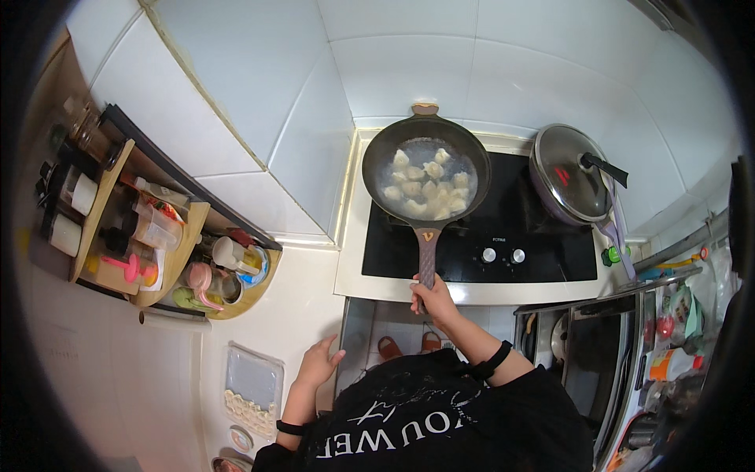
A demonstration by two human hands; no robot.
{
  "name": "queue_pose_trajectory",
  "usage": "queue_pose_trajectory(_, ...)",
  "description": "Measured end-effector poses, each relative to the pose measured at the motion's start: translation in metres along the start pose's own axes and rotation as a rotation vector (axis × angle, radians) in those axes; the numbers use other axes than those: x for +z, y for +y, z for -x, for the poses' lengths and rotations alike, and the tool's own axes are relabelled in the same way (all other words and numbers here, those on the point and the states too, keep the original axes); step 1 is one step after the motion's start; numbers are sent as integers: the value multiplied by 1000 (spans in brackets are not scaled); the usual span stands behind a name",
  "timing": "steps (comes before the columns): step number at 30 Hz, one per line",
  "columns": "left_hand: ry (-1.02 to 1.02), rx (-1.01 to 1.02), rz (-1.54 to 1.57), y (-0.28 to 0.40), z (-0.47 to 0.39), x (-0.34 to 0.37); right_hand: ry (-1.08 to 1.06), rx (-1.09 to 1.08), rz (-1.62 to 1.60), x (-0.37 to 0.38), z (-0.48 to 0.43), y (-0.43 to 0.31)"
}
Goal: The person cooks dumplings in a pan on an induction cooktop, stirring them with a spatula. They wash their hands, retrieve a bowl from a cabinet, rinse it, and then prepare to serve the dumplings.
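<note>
My right hand point(435, 300) is closed around the handle of a dark frying pan point(377, 192), which stands over the left side of a black gas hob point(554, 262). Several wontons or dumplings point(433, 171) lie in cloudy liquid inside the pan. My left hand point(320, 360) hovers with spread fingers near the counter's edge, holding nothing. To its left, a clear-rimmed tray point(253, 369) lies on the pale counter with rows of uncooked dumplings point(249, 408) at its lower end.
A purple wok with a glass lid point(560, 171) stands on the hob's right. Corner shelves point(171, 265) with jars and bottles are on the left. Below the tray are a small round dish point(240, 439) and a bowl point(230, 465). An open drawer point(590, 360) is at right, beside crowded bottles and bags.
</note>
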State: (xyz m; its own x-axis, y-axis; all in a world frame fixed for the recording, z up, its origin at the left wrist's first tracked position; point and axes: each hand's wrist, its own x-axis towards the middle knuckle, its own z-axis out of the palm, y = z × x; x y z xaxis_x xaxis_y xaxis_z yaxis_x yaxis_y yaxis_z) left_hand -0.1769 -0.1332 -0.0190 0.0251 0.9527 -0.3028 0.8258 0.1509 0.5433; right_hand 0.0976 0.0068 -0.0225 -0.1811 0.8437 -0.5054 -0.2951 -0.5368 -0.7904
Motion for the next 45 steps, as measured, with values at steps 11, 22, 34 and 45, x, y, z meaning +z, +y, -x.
queue_pose_trajectory(11,6,-8,-2,9,2,2,14,-2,-22,3,3,-7)
queue_pose_trajectory(22,20,12,8,6,3,4,-28,-10,21,0,0,-2)
queue_pose_trajectory(34,42,20,-4,-4,2,17,-4,-5,73,-6,-2,1)
queue_pose_trajectory(45,39,-71,-16,1,7,13,-55,-40,82,-6,-2,-1)
